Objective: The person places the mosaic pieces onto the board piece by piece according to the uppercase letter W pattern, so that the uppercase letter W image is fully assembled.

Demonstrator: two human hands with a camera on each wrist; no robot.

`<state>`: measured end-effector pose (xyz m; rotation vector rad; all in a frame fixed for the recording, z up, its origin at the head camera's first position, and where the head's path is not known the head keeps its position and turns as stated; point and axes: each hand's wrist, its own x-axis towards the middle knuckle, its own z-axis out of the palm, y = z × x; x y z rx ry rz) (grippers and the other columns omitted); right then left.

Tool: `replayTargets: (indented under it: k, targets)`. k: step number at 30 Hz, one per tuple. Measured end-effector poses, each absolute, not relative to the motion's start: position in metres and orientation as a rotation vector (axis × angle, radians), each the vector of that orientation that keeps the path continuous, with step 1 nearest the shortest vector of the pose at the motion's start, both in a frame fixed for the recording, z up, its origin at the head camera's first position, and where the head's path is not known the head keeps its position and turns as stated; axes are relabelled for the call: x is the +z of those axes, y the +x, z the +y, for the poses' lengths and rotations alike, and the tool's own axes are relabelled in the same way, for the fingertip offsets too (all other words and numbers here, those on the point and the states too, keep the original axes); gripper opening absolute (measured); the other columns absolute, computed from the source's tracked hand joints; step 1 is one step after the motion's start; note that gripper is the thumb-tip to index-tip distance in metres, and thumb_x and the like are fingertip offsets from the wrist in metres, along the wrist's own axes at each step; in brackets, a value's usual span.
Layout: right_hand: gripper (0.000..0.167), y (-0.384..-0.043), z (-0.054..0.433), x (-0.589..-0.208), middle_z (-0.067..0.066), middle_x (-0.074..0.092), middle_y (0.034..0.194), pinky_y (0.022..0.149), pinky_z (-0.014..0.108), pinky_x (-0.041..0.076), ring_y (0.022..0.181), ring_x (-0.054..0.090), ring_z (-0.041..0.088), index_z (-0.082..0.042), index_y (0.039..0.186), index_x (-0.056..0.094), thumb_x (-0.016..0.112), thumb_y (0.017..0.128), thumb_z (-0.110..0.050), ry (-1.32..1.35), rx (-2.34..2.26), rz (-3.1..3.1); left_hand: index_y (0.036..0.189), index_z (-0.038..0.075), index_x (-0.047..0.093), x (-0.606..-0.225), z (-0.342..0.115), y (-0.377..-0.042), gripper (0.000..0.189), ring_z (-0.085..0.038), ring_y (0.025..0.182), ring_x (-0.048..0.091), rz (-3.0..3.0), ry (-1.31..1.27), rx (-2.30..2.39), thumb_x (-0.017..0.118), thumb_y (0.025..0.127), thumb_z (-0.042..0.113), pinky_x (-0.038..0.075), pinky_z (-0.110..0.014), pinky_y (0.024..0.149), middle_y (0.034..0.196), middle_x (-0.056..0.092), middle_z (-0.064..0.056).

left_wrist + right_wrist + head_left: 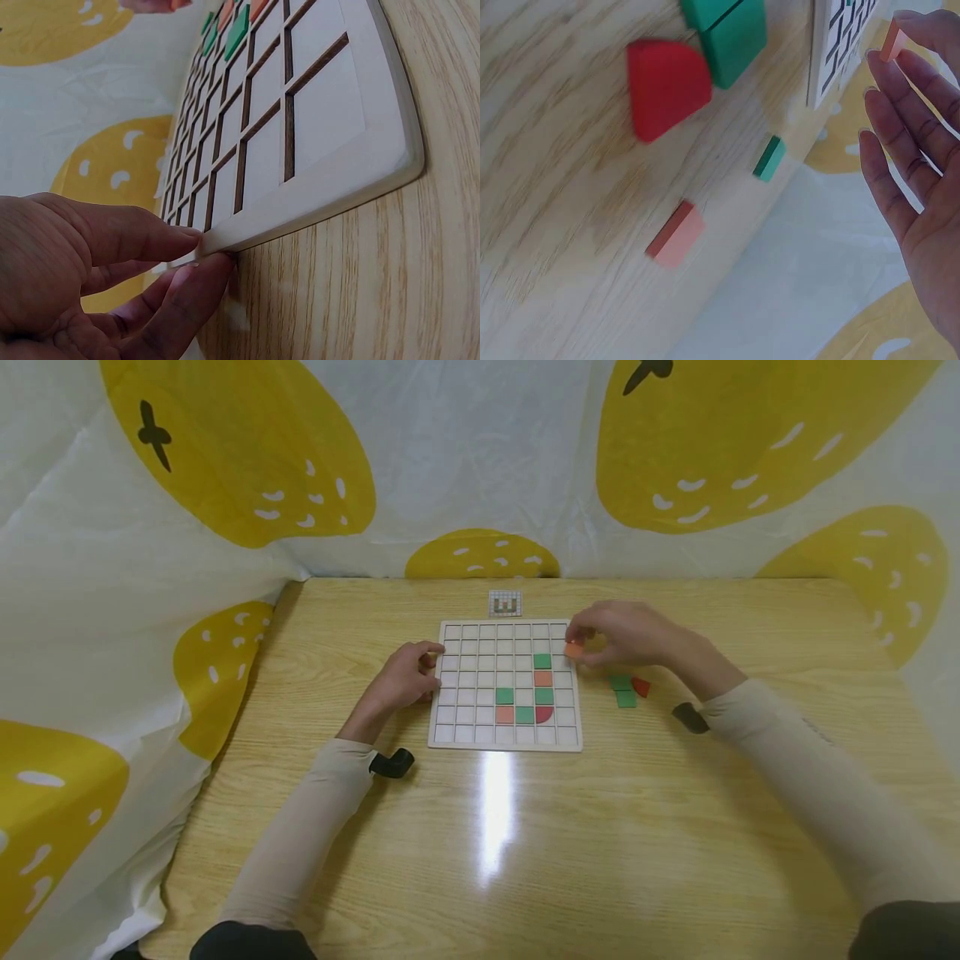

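Note:
A white grid board [467, 737] lies on the table with green, orange and red tiles set in several cells on its right half. My left hand [405, 677] holds the board's left edge; in the left wrist view its thumb and finger [206, 292] meet at the rim. Between thumb and fingertips, my right hand [626, 631] pinches an orange square tile [892, 39] above the board's upper right edge. Loose on the table right of the board are green square tiles [625, 699] and a red rounded-corner tile [641, 687].
A small card [505, 602] with a grid pattern lies behind the board. In the right wrist view, another orange tile [679, 238] and a green tile [769, 158] lie on the table. A white cloth with yellow shapes [483, 553] hangs behind the table [585, 843].

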<state>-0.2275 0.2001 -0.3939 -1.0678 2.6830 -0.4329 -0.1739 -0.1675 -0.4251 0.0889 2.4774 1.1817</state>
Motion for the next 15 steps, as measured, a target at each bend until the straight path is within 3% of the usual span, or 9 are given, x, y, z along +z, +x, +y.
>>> replayTargets:
  k: [15]
  targets:
    - [0.022,-0.224,0.168,-0.393,-0.005,0.069,0.097,0.08,0.039,0.054,0.093,0.064,0.019,-0.018,0.105,0.074,0.077,0.089,-0.033,-1.181,-0.486,2.632,0.147,0.006,0.05,-0.426,-0.168,-0.175,0.06,-0.026,0.091,0.054,2.47,0.075,1.18,0.066,0.09,-0.005,0.056,-0.03,0.065,0.121,0.048,-0.017]
